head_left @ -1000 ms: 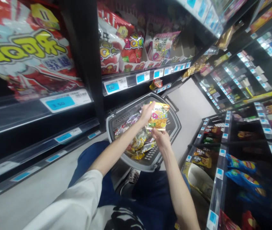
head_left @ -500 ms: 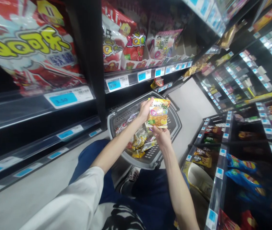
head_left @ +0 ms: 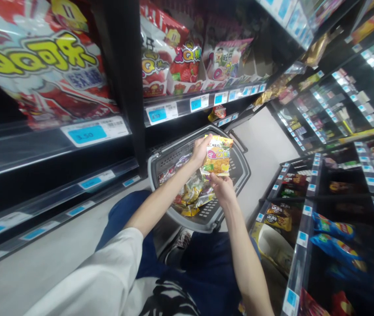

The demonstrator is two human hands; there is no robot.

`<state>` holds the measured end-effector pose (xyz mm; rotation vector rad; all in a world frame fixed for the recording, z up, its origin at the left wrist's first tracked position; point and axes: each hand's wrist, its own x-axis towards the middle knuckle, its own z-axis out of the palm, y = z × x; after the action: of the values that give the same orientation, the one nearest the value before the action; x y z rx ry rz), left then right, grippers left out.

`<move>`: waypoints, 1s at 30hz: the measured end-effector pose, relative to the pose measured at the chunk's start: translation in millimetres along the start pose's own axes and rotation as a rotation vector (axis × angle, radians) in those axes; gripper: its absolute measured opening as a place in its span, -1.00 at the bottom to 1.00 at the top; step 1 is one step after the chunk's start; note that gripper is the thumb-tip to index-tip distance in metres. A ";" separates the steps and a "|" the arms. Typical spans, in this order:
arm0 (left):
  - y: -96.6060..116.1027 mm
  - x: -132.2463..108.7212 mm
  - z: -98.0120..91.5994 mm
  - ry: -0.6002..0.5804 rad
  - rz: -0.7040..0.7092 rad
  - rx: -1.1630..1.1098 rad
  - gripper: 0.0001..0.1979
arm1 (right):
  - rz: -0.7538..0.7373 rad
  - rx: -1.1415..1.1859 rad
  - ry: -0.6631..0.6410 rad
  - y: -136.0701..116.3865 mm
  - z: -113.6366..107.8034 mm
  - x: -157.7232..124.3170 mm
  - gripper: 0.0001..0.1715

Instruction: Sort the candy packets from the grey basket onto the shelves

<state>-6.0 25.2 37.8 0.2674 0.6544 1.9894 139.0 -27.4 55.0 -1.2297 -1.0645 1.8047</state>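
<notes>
A yellow and white bag of gummy candy is held up over the basket, its printed front facing me. My left hand grips its upper left edge, and my right hand pinches its bottom edge. Beneath both hands stands a grey shopping basket on the floor. Several candy bags in yellow, purple and other colours lie inside it, partly covered by my left forearm.
Shelves on the left hold a large red gummy bag and smaller bags above price tags. A small cup-like pack sits on a lower shelf. On the right, shelving carries blue chip bags. Pale floor runs between.
The candy bag has tilted slightly in my hands. Both hands keep their grip, and the basket stays in place.
</notes>
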 end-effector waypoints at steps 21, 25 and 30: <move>10.7 -4.6 4.9 -0.060 -0.062 -0.028 -0.60 | -0.098 -0.138 0.047 -3.0 5.5 -11.5 -0.46; 14.2 -3.3 4.0 -0.035 -0.034 -0.056 -0.58 | -0.059 -0.070 0.031 -3.3 2.2 -9.1 -0.49; 18.2 -1.1 1.7 -0.006 -0.068 -0.110 -0.54 | -0.078 -0.080 0.062 -4.8 0.5 -6.5 -0.43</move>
<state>-18.3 18.1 49.4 0.1826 0.5411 1.9512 140.9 -31.3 61.9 -1.2657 -1.1436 1.6680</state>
